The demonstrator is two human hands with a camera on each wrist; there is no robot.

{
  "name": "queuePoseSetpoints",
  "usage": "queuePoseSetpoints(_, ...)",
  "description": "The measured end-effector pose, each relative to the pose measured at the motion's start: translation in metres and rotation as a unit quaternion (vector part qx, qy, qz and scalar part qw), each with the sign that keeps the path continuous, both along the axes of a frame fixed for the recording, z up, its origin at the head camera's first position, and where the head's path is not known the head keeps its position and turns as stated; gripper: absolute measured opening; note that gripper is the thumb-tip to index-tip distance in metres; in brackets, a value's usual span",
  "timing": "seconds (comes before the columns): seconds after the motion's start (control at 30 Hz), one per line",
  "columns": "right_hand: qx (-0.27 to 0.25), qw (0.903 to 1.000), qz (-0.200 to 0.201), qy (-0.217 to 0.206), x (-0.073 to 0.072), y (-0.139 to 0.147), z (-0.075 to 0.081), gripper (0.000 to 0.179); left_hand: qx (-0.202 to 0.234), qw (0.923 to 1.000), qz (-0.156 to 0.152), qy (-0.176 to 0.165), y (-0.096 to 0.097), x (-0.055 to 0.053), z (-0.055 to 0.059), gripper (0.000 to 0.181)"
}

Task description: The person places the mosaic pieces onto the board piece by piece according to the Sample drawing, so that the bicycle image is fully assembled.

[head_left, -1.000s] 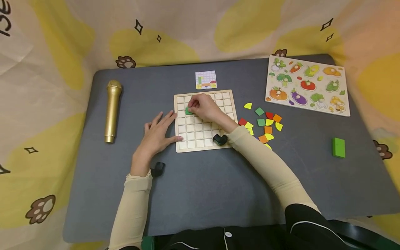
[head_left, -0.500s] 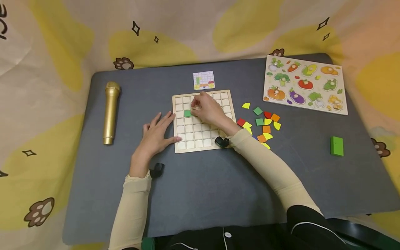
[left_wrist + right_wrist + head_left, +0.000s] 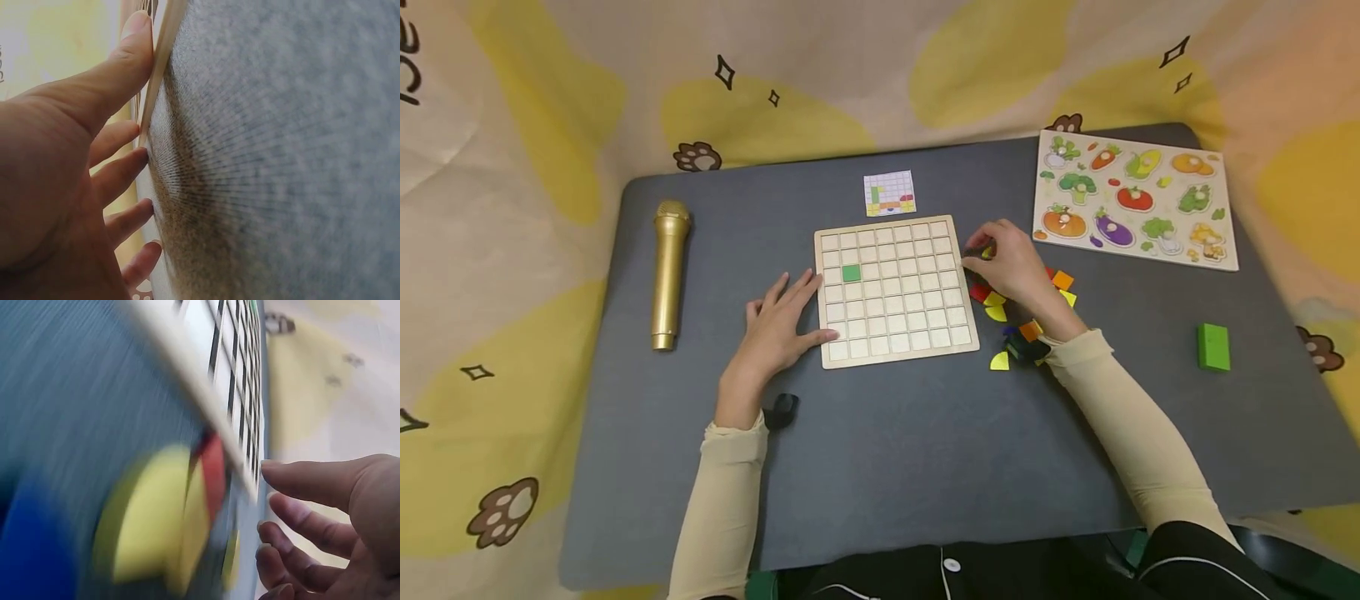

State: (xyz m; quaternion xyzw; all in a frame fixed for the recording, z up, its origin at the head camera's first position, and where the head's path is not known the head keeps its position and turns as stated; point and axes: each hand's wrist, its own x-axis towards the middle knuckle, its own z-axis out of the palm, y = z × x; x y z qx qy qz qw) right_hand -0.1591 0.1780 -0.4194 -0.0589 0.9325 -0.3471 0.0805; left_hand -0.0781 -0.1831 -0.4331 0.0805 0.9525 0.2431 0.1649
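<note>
A wooden grid board (image 3: 892, 287) lies flat on the table, with one green square tile (image 3: 851, 273) in a cell near its left side. My left hand (image 3: 775, 329) rests at the board's left edge, fingers spread and thumb over the rim. Beyond the right edge, my right hand (image 3: 1018, 267) hovers over loose tiles, partly hiding them. Its fingers are loosely bent, and the right wrist view shows nothing between thumb and fingertips. Around it lie yellow quarter-round tiles (image 3: 1000, 362), a red tile (image 3: 979, 292) and orange squares (image 3: 1063, 281). A blue tile (image 3: 37, 544) is blurred in the right wrist view.
Behind the board lies a small printed pattern card (image 3: 889, 193). A gold microphone (image 3: 669, 275) is at the left. A vegetable puzzle board (image 3: 1138, 200) occupies the back right, and a green block (image 3: 1213, 347) sits at the right. Patterned cloth (image 3: 820, 67) hangs behind the table.
My right hand has let go of the green tile, leaving it in its cell, and moved right off the board to the loose tiles. My left hand has stayed at the board's edge.
</note>
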Motion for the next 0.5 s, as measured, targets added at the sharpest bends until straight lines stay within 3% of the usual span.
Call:
queuePoseSetpoints(0.2, 0.017, 0.9988, -0.046, -0.005, 0.01, 0.041, 0.003, 0.029, -0.005, 1.0, -0.002, 0.002, 0.0, 0.0, 0.001, 0.098)
queuePoseSetpoints(0.5, 0.027, 0.9976, -0.062, -0.01, 0.019, 0.069, 0.001, 0.033, -0.002, 1.0, -0.003, 0.008, 0.0, 0.001, -0.001, 0.098)
